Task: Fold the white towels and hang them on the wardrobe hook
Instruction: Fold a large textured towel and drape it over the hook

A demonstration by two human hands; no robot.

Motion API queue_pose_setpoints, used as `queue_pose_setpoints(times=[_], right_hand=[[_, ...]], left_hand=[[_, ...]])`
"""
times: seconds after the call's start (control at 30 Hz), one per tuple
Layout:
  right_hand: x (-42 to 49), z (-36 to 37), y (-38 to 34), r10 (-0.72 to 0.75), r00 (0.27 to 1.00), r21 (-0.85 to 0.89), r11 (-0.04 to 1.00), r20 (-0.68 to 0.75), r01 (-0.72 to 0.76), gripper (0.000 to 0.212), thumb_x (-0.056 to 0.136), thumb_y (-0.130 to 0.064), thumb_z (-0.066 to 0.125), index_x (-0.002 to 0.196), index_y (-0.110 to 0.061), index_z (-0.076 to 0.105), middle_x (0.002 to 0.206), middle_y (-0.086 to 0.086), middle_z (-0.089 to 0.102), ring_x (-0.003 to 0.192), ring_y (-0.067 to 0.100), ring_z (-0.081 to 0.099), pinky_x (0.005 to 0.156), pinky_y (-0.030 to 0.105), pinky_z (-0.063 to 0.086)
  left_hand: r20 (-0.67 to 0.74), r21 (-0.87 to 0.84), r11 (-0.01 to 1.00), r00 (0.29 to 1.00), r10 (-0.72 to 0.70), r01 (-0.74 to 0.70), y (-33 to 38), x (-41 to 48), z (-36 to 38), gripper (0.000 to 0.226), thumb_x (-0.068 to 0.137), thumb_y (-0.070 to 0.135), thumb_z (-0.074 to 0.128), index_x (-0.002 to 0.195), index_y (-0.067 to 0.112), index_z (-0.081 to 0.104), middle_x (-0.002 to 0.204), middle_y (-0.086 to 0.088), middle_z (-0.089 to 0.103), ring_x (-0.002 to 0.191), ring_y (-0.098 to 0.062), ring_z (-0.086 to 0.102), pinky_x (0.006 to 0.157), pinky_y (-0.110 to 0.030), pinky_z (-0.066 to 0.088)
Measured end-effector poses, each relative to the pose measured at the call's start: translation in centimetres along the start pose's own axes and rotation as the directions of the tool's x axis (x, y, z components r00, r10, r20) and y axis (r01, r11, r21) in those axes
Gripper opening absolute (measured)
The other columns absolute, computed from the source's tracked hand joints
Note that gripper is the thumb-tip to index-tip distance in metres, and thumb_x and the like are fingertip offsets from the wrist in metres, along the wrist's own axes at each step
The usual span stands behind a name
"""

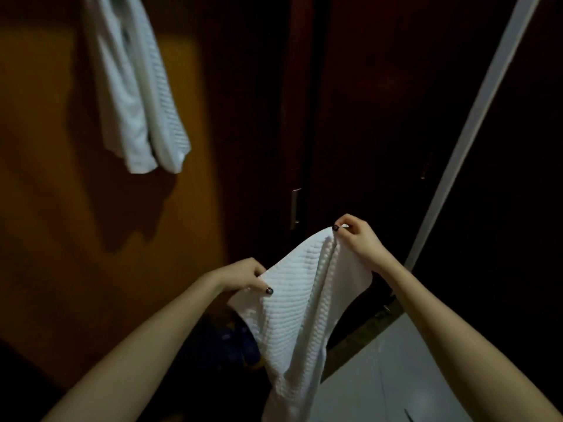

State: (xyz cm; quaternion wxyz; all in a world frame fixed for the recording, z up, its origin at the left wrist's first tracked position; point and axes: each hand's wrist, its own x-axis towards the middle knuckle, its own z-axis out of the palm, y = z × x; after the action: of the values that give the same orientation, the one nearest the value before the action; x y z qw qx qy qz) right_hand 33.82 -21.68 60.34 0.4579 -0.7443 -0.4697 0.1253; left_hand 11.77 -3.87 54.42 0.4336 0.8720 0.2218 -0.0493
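A: Fingers [259, 283] of the left hand [243, 274] are pinched on one top edge of the white towel [292, 303]; the right hand [361, 240] nips the other corner, held higher; the cloth hangs between them in front of the dark wardrobe door [256, 123], its tail dropping out of view below.

B: Which step is that?

A: Folding, I'd judge; it looks doubled lengthwise (a ridge runs down the middle) and is not yet hung.

B: And next?

A: Probably bring the two corners together with the edges kept in line, then lift it up and left toward the hook; the hook itself lies above the frame, so I can't place it.

B: The count?

A: Three white towels in all; one held, and two hanging towels [122, 117] side by side at the upper left; two hands; one metal door handle [295, 208].
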Motion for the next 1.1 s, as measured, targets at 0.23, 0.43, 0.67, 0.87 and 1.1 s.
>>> queue_pose_setpoints(times=[0.23,0.43,0.67,0.87,1.1], right_hand=[[3.1,4.8,-2.1,-0.075,0.997,0.091,0.993,0.009,0.074,0.016,0.098,-0.011,0.053,0.082,-0.014,0.055,0.067,0.002,0.052,0.053,0.009,0.048,0.048,0.019,0.038],[5.4,7.4,-2.6,0.029,0.996,0.089,0.996,-0.088,-0.021,0.009,0.096,-0.017,0.053,0.089,-0.013,0.056,0.075,0.002,0.056,0.065,0.016,0.054,0.057,0.03,0.044],[5.9,7.7,-4.8,0.085,0.995,0.374,0.925,-0.047,-0.061,0.008,0.094,-0.01,0.058,0.097,-0.014,0.065,0.072,0.006,0.057,0.048,0.009,0.049,0.045,0.023,0.039],[4.0,9.8,-8.3,0.016,0.982,0.521,0.846,0.186,-0.112,0.016,0.095,-0.002,0.052,0.093,-0.002,0.068,0.047,-0.012,0.054,0.048,0.002,0.055,0.057,0.02,0.054],[2.4,10.8,-10.8,-0.124,0.962,0.526,0.85,0.245,-0.024,0.008,0.086,-0.006,0.071,0.093,-0.004,0.072,0.088,0.011,0.075,0.086,0.018,0.073,0.08,0.024,0.058]], left_hand=[[-0.177,-0.081,0.986,0.971,-0.16,0.148,-6.1,-6.8,-3.3,0.015,0.084,0.028,0.072,0.09,0.014,0.074,0.086,0.01,0.072,0.078,-0.005,0.066,0.067,-0.019,0.05],[-0.596,-0.313,0.949,0.77,-0.229,0.039,-8.1,-10.0,-6.0,0.013,0.083,0.025,0.072,0.072,0.018,0.07,0.061,0.011,0.066,0.06,-0.004,0.058,0.054,-0.014,0.04],[-0.841,-0.486,0.817,0.421,-0.341,-0.311,-5.0,-9.0,-5.7,0.02,0.082,0.011,0.072,0.095,0.019,0.059,0.087,-0.001,0.065,0.073,-0.012,0.06,0.057,-0.021,0.045],[-0.848,-0.394,0.81,0.512,-0.138,-0.434,-0.8,-8.2,-6.1,0.028,0.089,-0.003,0.058,0.088,0.023,0.069,0.093,0.005,0.071,0.083,-0.003,0.065,0.071,-0.016,0.047],[-0.698,-0.216,0.937,0.714,0.048,-0.275,1.1,-9.2,-6.2,0.019,0.088,0.019,0.066,0.091,0.038,0.066,0.101,0.018,0.065,0.095,0.011,0.058,0.075,-0.007,0.043]])
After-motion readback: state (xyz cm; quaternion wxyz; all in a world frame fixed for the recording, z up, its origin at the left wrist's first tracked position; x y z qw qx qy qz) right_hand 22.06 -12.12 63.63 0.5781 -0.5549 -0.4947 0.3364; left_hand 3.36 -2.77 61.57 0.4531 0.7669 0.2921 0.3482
